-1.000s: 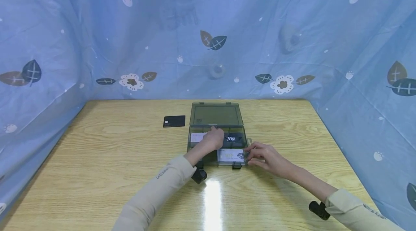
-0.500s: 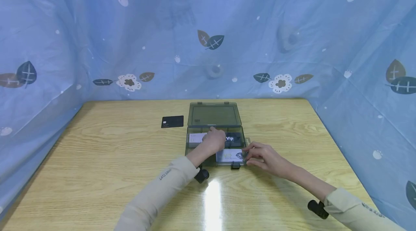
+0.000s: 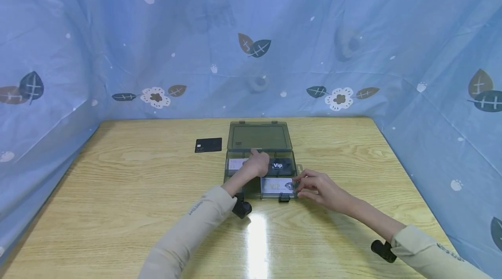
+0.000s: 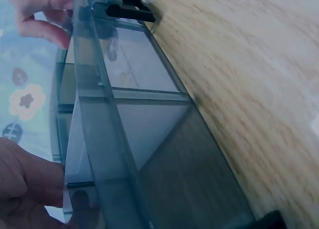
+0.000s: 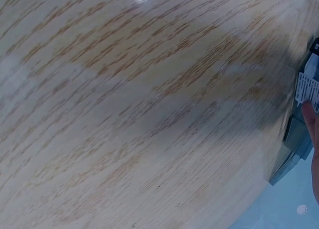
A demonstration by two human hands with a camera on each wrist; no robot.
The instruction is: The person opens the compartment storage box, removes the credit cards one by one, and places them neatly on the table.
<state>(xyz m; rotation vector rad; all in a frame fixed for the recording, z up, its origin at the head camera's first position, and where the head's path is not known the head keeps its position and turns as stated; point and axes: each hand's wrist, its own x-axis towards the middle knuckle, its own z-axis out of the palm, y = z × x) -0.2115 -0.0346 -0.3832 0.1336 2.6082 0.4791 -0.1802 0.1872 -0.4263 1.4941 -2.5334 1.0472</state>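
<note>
A smoky clear box (image 3: 231, 177) lies open on the wooden table, its lid (image 3: 260, 136) flat behind it. Inside are a white card (image 3: 234, 164), a black Vip card (image 3: 280, 165) and a pale VIP card (image 3: 276, 186). My left hand (image 3: 256, 164) is inside the box over the middle, fingers curled, one fingertip at the rear rim; whether it holds anything is hidden. The left wrist view shows it (image 4: 25, 186) against the box wall (image 4: 107, 139). My right hand (image 3: 313, 185) pinches the box's right front corner. The right wrist view shows that corner (image 5: 295, 139).
A black card (image 3: 208, 144) lies on the table (image 3: 137, 183) left of the lid. Black latches (image 3: 284, 199) stick out at the box's front edge. Blue patterned cloth (image 3: 251, 39) walls in the table at the back and both sides.
My left hand has shifted slightly toward the rear of the box, uncovering more of the black Vip card. My right hand stays at the box's corner.
</note>
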